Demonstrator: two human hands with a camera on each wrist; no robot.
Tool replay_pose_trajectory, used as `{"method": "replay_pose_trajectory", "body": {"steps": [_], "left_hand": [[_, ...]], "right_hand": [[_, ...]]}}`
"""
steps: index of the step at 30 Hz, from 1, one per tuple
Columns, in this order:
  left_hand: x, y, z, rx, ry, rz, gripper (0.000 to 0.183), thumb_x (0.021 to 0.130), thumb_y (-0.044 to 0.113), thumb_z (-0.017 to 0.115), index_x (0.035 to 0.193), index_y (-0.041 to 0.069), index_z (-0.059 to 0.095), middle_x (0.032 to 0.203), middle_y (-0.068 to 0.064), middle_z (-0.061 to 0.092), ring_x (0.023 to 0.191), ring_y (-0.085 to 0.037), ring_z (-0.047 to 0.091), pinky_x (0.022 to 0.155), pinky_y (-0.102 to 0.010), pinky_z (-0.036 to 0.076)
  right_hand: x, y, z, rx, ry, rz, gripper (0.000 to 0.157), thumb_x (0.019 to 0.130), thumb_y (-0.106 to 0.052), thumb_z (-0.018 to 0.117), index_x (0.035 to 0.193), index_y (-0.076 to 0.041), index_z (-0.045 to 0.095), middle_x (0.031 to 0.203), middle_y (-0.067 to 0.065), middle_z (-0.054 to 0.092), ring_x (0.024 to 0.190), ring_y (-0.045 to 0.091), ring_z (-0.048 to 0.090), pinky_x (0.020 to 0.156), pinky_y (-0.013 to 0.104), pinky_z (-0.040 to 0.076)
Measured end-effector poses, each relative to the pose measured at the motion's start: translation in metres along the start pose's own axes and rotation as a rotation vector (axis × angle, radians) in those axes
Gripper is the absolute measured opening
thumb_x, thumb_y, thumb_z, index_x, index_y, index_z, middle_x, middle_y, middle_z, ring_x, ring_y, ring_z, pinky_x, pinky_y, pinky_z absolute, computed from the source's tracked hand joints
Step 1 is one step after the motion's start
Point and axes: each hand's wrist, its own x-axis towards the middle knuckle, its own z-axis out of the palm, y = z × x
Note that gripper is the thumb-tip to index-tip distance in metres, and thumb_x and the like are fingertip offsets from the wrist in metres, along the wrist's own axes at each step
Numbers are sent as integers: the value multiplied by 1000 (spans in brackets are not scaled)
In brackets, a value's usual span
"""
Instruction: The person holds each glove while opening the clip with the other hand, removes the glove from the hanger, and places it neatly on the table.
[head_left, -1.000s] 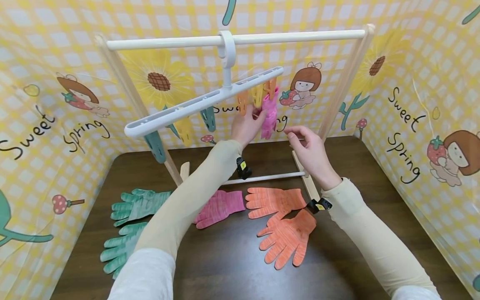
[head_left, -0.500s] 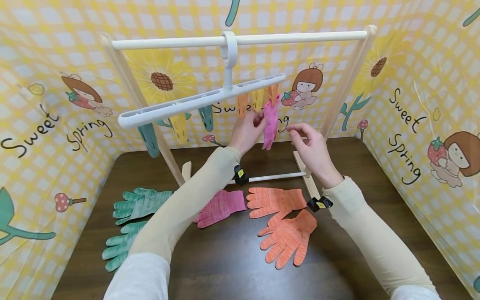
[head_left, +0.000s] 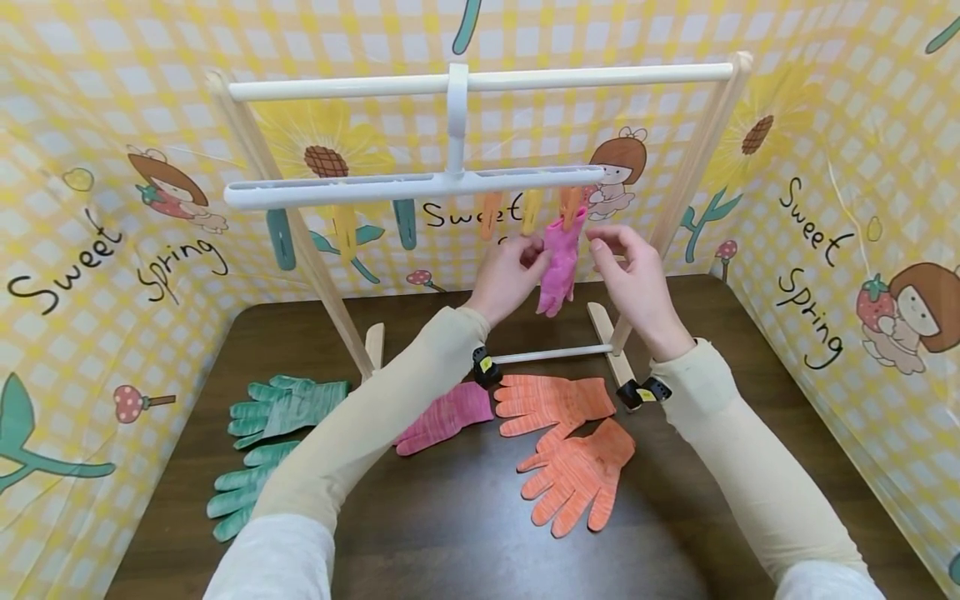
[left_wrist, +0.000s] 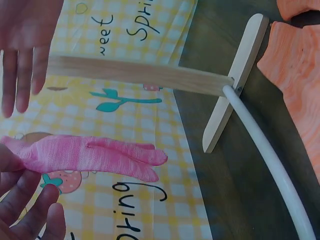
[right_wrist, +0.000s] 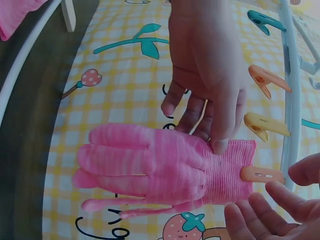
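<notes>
A pink knit glove hangs fingers-down by its cuff from an orange clothespin at the right end of a white clip hanger. My left hand pinches the glove's near edge by the cuff, thumb in front and fingers behind in the right wrist view. My right hand is just right of the cuff, fingers loosely bent and holding nothing. Beside the glove, a yellow clothespin and another orange clothespin hang with nothing in them.
The hanger hooks over the rod of a wooden rack. On the dark table lie a second pink glove, two orange gloves and two green gloves. My left forearm covers part of the pink and green ones.
The hanger has swung round until almost parallel to the rod, its right end coming nearer. The clipped pink glove and my left hand have shifted right and down; my right hand rose slightly.
</notes>
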Motion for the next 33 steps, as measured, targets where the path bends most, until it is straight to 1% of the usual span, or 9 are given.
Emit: {"method": "replay_pose_trajectory", "body": {"steps": [3,7,11,16,20,23,27,30,33], "left_hand": [[-2,3,2,0,-11,5,19,104,19,63,104,2,72,93,-8,75,81,-18,70,77,-28,55],[-7,5,4,-21,-30,-4,19,104,19,62,104,4,73,93,-7,75,82,-17,71,78,-27,55],[-11,8,5,-46,-39,-12,19,104,19,62,108,4,73,95,-7,75,84,-17,71,79,-25,55],[-14,13,6,-61,-49,21,16,103,16,63,106,4,72,94,-7,73,88,-17,69,85,-31,56],[-15,15,7,-79,-54,60,14,102,14,63,104,3,71,94,-8,73,90,-18,68,85,-29,55],[-16,17,9,-87,-58,77,12,102,14,63,101,4,70,93,-7,73,89,-17,68,82,-26,54],[-18,18,9,-94,-72,86,12,102,15,63,98,5,68,92,-6,73,88,-16,68,84,-33,57],[-18,19,10,-101,-78,85,12,103,15,63,98,5,68,92,-6,73,89,-17,67,87,-40,57],[-18,19,10,-109,-75,81,12,103,15,63,99,5,69,93,-6,73,90,-16,67,87,-38,57]], "right_hand": [[5,-2,-2,-8,32,8,36,107,-19,55,134,3,63,134,18,63,111,20,61,90,24,50],[12,-3,-3,-5,63,32,40,106,-22,57,138,3,59,139,18,59,122,27,58,103,34,47],[19,-4,-5,34,25,67,46,107,-27,58,142,3,55,143,17,57,130,27,55,111,40,43],[26,-2,-8,148,-53,108,51,107,-28,58,148,1,51,146,15,55,132,21,53,114,40,40],[32,3,-10,256,-106,108,49,108,-29,56,147,1,52,135,10,61,125,16,55,112,39,40],[35,7,-10,365,-137,100,40,108,-27,56,139,-2,58,126,6,66,118,15,59,107,33,43],[37,10,-9,506,-161,72,25,108,-20,56,127,-5,64,118,7,71,111,16,63,98,27,47],[38,11,-8,537,-158,49,21,109,-19,55,123,-7,66,113,6,73,106,15,65,94,27,50],[38,10,-6,544,-146,42,21,109,-19,55,123,-7,66,111,5,74,105,17,66,93,28,50]]}}
